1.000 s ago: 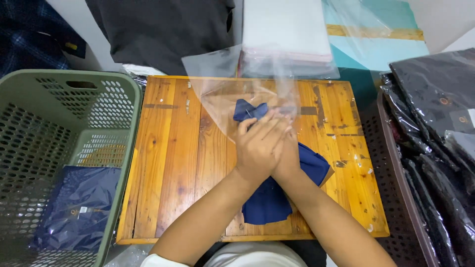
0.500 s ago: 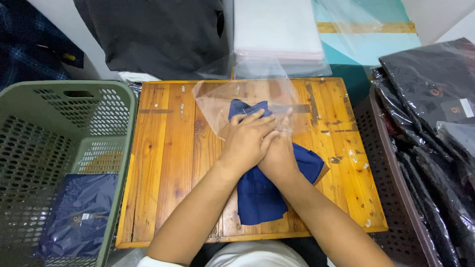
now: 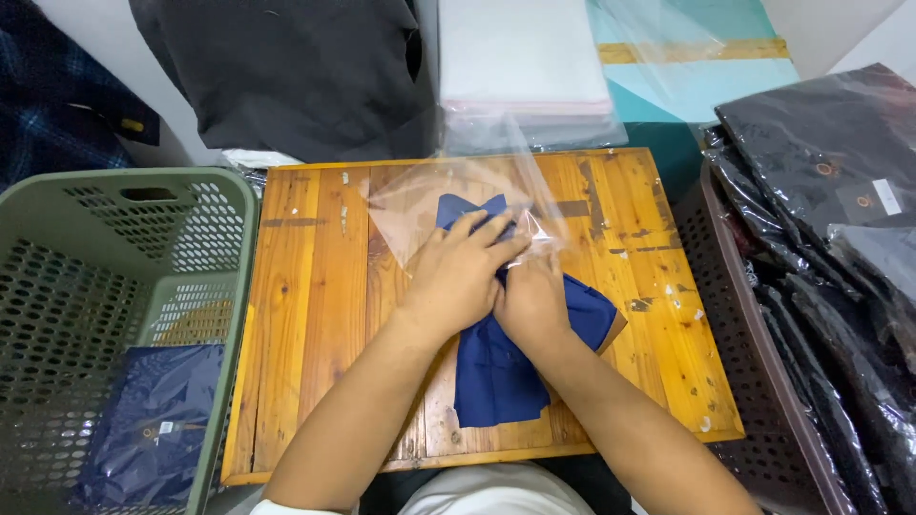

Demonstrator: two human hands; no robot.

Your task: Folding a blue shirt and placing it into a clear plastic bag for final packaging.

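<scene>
A folded navy blue garment (image 3: 496, 372) lies on the wooden board (image 3: 315, 315), its far end inside a clear plastic bag (image 3: 429, 195). My left hand (image 3: 458, 272) presses flat on the garment at the bag's mouth, fingers spread over the plastic. My right hand (image 3: 531, 300) lies beside and partly under the left, pressing the cloth too. Whether either hand pinches the bag's edge is hidden by the overlap.
A green perforated basket (image 3: 124, 286) at the left holds a bagged navy garment (image 3: 153, 420). A brown crate (image 3: 754, 362) at the right carries several bagged dark garments (image 3: 830, 162). A stack of clear bags (image 3: 520, 57) and dark cloth (image 3: 286, 67) lie behind the board.
Both hands have stayed on the garment and pushed slightly farther toward the bag. The view has shifted a little.
</scene>
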